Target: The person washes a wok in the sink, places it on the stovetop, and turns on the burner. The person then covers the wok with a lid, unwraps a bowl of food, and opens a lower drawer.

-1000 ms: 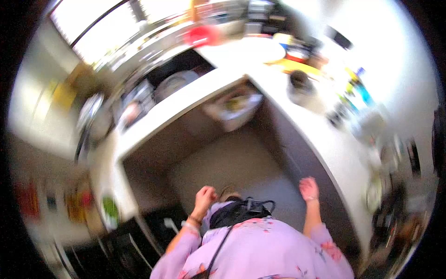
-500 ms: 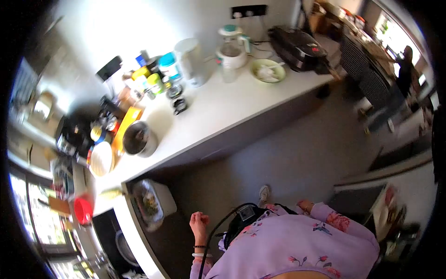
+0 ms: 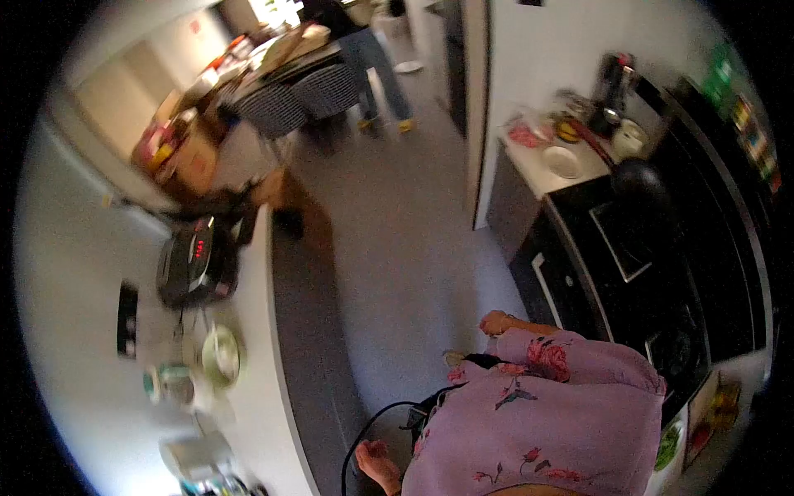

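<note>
My left hand (image 3: 377,463) hangs low beside the body, near the black cable (image 3: 364,434) and the counter's front. Its fingers look curled, but blur hides whether anything is in them. In front of the floral sleeve, my right hand (image 3: 498,322) is held at waist height over the floor, fingers bent in; what they enclose, if anything, is too small to tell. Neither hand touches the counters. On the left counter (image 3: 269,372) stand a green bowl (image 3: 221,355) with a utensil and a black appliance (image 3: 198,263) with a red display.
The floor (image 3: 389,248) runs between the left counter and the black stove (image 3: 637,248) on the right. A pan (image 3: 641,182) is on the stove. Farther off are a cardboard box (image 3: 197,157), chairs (image 3: 327,89) and a person in jeans (image 3: 376,74) by a table.
The view has swung right, from the counter corner to the passage and stove. The black appliance now appears at the left. My right hand shows more clearly, in front of the body.
</note>
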Motion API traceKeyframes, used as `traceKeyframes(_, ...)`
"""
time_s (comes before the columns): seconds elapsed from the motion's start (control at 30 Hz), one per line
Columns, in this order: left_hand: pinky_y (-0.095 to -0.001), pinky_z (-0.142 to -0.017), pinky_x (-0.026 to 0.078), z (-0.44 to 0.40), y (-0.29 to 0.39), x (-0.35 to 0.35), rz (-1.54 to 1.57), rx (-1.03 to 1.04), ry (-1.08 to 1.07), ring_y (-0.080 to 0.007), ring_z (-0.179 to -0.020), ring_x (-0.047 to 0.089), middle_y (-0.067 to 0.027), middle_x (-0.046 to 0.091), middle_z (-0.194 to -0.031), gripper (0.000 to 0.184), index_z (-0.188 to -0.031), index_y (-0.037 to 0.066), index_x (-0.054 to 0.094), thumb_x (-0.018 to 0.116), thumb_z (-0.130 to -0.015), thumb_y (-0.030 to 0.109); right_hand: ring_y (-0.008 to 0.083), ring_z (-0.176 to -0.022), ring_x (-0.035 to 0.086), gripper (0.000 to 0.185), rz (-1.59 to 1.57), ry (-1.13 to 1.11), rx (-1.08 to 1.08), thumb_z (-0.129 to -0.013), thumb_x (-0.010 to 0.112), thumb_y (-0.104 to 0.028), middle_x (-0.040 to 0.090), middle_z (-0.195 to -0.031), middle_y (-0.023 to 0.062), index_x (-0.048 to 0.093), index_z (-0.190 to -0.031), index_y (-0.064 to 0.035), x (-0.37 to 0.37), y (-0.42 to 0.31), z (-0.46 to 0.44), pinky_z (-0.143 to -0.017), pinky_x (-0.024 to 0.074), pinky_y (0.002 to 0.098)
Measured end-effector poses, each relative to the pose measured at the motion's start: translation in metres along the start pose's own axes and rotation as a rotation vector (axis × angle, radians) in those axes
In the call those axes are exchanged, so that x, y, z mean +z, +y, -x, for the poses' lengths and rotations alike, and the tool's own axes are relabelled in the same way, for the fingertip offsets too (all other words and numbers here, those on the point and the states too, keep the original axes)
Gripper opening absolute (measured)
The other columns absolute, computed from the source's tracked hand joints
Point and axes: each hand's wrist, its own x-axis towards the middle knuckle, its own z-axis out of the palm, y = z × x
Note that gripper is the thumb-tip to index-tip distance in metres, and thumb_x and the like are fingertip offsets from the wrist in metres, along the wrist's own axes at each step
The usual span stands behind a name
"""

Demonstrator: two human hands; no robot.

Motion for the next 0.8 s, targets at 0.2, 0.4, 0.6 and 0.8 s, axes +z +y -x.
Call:
traceKeyframes(0.2, -0.0336, -0.059, 0.045, -0.068, 0.026, 0.092, -0.047, -0.075, -0.275, -0.0189, -0.060, 0.050, -0.0070, 0.052, -0.067, 0.022, -0.087, 0.004, 0.054, 0.054, -0.090, 0.026, 0.0135, -0.061, 0.058, 0.021, -1.069, 0.694, -0.015, -0.089, 0.061, -0.027, 0.062, -0.073, 0.0026, 0.065, -0.094, -0.0072, -0.123, 0.011, -0.013, -0.053, 0.0455, 0.0265)
traceKeyframes(0.4, -0.0292, -0.059, 0.043, -0.088, 0.062, 0.147, -0.228, -0.113, -0.477, -0.0171, -0.063, 0.051, -0.0070, 0.053, -0.068, 0.023, -0.087, 0.003, 0.054, 0.051, -0.091, 0.025, 0.0221, -0.066, 0.060, 0.037, -1.814, 1.492, -0.046, -0.087, 0.061, -0.043, 0.061, -0.075, 0.0087, 0.058, -0.099, -0.0087, -0.277, 0.013, 0.124, -0.057, 0.0509, 0.0359)
traceKeyframes(0.6, -0.0294, -0.062, 0.045, -0.115, 0.064, 0.155, -0.330, -0.195, -0.554, -0.0162, -0.067, 0.053, -0.0059, 0.054, -0.071, 0.020, -0.089, 0.005, 0.054, 0.050, -0.091, 0.024, 0.0335, -0.100, 0.054, 0.049, -2.140, 1.932, -0.213, -0.084, 0.064, -0.035, 0.050, -0.117, 0.0181, 0.049, -0.121, -0.0073, -0.310, 0.108, 0.244, -0.087, 0.0501, 0.0467)
traceKeyframes(0.8, -0.0298, -0.057, 0.044, -0.106, 0.074, 0.176, -0.398, -0.174, -0.449, -0.0153, -0.061, 0.052, -0.0048, 0.053, -0.070, 0.018, -0.084, 0.007, 0.054, 0.053, -0.089, 0.024, 0.0437, -0.102, 0.054, 0.031, -2.205, 2.075, -0.060, -0.085, 0.045, -0.005, 0.052, -0.117, 0.0223, 0.047, -0.116, 0.0000, -0.307, 0.086, 0.269, -0.080, 0.0552, 0.0558)
